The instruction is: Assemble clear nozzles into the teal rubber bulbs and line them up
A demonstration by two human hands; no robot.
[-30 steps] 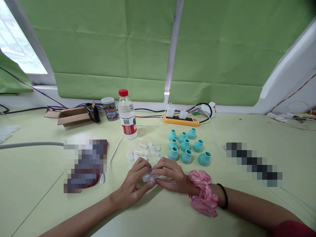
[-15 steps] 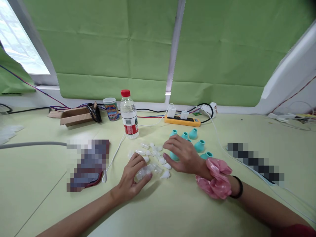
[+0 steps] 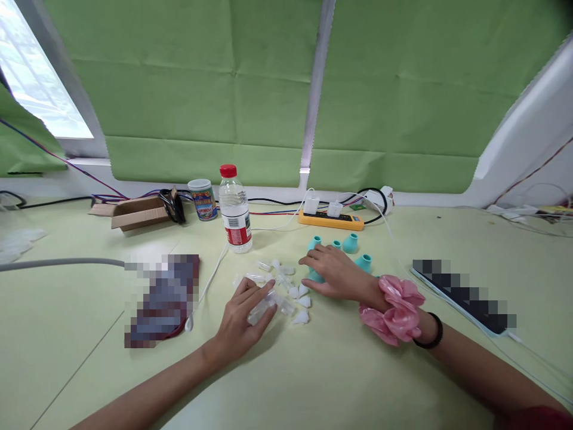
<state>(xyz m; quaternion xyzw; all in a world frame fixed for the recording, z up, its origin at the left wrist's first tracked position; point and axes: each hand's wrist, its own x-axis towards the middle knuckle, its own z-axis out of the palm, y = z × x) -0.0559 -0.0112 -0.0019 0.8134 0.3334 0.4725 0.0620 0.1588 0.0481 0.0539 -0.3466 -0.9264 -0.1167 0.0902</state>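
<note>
Right hand (image 3: 338, 273) over turquoise flask-shaped pieces (image 3: 351, 243), grip unclear; left hand (image 3: 240, 318) left of pieces, thumb spread from fingers beside clear plastic tubes (image 3: 285, 306).

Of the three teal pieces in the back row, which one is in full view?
The rightmost teal piece; the right hand hides the lower parts of the left piece and middle piece.

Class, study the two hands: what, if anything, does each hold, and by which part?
It cannot be told for either: the left hand curves around clear pieces, and the right hand is over teal bulbs, hiding any grip.
</note>
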